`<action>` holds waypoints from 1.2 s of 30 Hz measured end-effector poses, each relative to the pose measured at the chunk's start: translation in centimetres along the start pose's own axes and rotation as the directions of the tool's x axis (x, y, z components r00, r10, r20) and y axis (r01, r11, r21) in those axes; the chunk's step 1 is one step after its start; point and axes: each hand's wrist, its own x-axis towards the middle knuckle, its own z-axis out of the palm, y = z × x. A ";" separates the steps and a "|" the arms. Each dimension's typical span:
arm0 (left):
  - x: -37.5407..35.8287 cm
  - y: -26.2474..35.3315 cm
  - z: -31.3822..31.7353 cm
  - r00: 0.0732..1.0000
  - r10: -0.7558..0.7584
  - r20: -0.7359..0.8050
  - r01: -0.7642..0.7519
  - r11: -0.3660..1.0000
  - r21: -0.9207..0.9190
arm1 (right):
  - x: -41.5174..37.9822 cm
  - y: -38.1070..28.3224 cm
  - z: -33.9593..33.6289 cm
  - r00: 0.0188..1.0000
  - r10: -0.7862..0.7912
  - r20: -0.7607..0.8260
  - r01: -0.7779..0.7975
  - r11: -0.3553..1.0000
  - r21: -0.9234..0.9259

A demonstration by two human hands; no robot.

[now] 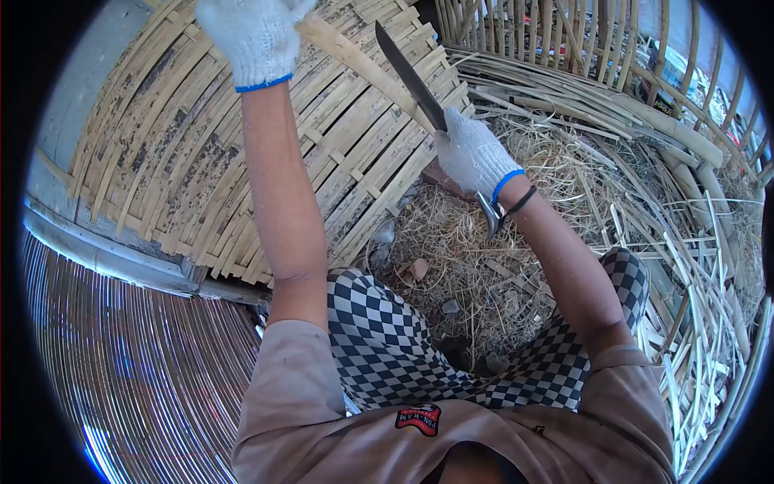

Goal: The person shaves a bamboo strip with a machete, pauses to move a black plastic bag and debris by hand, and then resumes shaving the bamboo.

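Head view: the right hand [474, 153], 1 of 2 gloved hands, has its fingers closed around a knife [409, 77]. The bamboo strip [359, 61] slants between the hands, over the woven panel [185, 161]. The left hand [256, 39] is at its far end, cropped and blurred; whether it grips cannot be told. A blade skidding off the strip could cut the left forearm; slippery glove knit could let the knife twist.

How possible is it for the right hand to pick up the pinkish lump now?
Probably not at once: the right hand grips the knife, though nothing seems to cover the pinkish lump.
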 end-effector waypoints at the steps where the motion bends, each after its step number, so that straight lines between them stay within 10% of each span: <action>1: 1.2 -0.8 -3.3 0.993 -0.086 0.080 0.099 0.979 -0.181 | 0.0 -0.1 -0.5 1.000 0.000 0.024 0.000 1.000 0.013; 5: -0.1 0.6 -0.6 0.999 0.036 0.027 -0.039 0.993 0.112 | -0.2 -2.9 -3.7 0.997 -0.011 0.081 0.006 0.998 0.057; 7: 0.9 -0.9 -1.5 0.979 -0.092 0.184 0.117 0.984 -0.131 | 0.0 -3.2 -3.0 0.998 -0.061 -0.031 0.063 0.994 0.086; 11: 0.4 0.0 0.1 0.994 0.071 -0.082 -0.054 0.979 0.199 | 0.9 3.6 3.7 0.998 0.063 0.001 -0.063 0.997 0.050; 17: 1.0 0.4 -2.7 0.995 0.087 -0.044 -0.078 0.980 0.182 | 1.6 0.9 1.2 0.997 0.034 0.066 -0.038 0.997 0.063; 21: 2.1 -1.2 -5.5 0.988 -0.130 0.086 0.143 0.975 -0.168 | 1.5 1.7 3.9 0.991 0.113 0.069 -0.121 0.983 0.136; 23: 0.9 0.0 -2.9 0.995 0.054 -0.087 -0.040 0.987 0.155 | 1.6 4.6 5.5 0.946 0.247 0.209 -0.307 0.891 0.335; 26: 1.3 0.0 -5.3 0.988 0.107 -0.111 -0.083 0.976 0.202 | 1.7 4.2 5.3 0.988 0.114 0.107 -0.126 0.985 0.115; 30: 2.5 -0.7 -8.4 0.991 -0.080 0.108 0.100 0.975 -0.199 | 2.5 1.5 4.0 1.000 0.027 0.015 -0.027 1.000 -0.007; 32: 1.7 -0.2 -5.8 0.995 0.095 -0.006 -0.093 0.987 0.133 | 2.2 1.2 4.5 0.999 0.054 -0.003 -0.054 0.997 -0.049; 36: 1.5 -0.2 -6.2 0.996 0.090 -0.026 -0.085 0.987 0.138 | 0.9 11.9 11.2 0.975 0.211 0.063 -0.215 0.974 0.072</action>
